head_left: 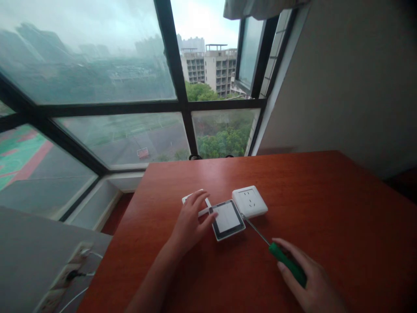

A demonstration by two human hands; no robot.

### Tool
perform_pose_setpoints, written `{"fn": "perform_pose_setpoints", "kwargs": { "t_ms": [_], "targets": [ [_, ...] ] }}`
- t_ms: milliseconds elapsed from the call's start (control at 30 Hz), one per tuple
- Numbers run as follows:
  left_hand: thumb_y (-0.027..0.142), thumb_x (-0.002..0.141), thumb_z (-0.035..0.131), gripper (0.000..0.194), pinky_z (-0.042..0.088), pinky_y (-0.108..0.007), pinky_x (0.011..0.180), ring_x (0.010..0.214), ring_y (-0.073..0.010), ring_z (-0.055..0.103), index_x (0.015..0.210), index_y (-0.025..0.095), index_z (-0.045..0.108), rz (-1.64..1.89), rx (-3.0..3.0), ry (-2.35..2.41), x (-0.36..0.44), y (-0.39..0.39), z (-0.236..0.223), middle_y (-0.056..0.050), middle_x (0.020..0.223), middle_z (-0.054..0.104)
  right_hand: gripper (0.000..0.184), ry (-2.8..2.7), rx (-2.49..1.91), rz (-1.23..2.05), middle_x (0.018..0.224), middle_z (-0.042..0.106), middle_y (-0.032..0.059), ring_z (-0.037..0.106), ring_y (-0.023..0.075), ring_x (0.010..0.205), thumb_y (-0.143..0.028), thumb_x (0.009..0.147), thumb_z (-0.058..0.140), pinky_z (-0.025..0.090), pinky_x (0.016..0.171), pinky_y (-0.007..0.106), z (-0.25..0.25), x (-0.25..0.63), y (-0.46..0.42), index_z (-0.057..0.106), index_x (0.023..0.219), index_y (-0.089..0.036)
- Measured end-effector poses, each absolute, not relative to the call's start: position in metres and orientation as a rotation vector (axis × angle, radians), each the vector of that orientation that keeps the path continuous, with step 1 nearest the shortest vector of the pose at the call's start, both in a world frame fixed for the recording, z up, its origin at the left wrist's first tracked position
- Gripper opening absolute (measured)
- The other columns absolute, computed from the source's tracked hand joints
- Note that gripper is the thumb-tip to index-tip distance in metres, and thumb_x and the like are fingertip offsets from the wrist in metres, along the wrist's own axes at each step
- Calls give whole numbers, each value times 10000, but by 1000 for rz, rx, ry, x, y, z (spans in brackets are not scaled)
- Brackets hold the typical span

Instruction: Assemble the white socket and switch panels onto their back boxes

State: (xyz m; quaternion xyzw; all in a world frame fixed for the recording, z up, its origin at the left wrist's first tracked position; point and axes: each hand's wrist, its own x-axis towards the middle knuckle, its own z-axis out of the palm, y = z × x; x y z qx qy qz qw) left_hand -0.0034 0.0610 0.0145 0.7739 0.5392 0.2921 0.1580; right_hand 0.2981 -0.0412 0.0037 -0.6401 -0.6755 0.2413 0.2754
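Note:
On the reddish wooden table (325, 208) my left hand (192, 219) rests with fingers spread flat, over a white plate (189, 198) and against the left edge of a dark-framed switch panel (228, 219). My right hand (309, 280) is closed around the green handle of a screwdriver (286, 263). Its thin metal shaft runs up and left, and the tip meets the panel's right corner. A white wall socket (249, 201) lies just behind the panel, touching it.
A large window (130, 95) with dark frames stands behind the table, and a grey wall (352, 78) to the right. At lower left a power strip (61, 278) with a plugged cable lies on a grey surface.

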Motion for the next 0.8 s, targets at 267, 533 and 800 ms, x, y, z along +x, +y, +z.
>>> {"fn": "perform_pose_setpoints", "kwargs": {
  "t_ms": [267,533,800],
  "targets": [
    [350,708,782,752,405,-473,1053,1232,-314,472,1357,230,421,604,2247,1333,27,45,28,-112,1377,474,332,-1965,-1780,659,1131,707,79,669,224,1036,-314,863,474,538,899,331,40,311,-22,628,1135,-201],
    [272,745,741,671,411,-426,1057,1249,-286,470,1338,232,429,637,2199,1207,17,42,36,-111,1385,457,321,-2259,-1704,722,1157,698,49,659,213,1048,-246,865,499,517,926,327,73,320,-5,649,1148,-235],
    [265,762,730,635,434,-418,1021,1192,-274,501,1324,230,437,648,2209,1253,28,42,33,-106,1347,471,308,-2522,-1500,760,1130,686,26,652,179,989,-206,912,467,508,867,312,107,314,17,623,1169,-271]
  ]
}}
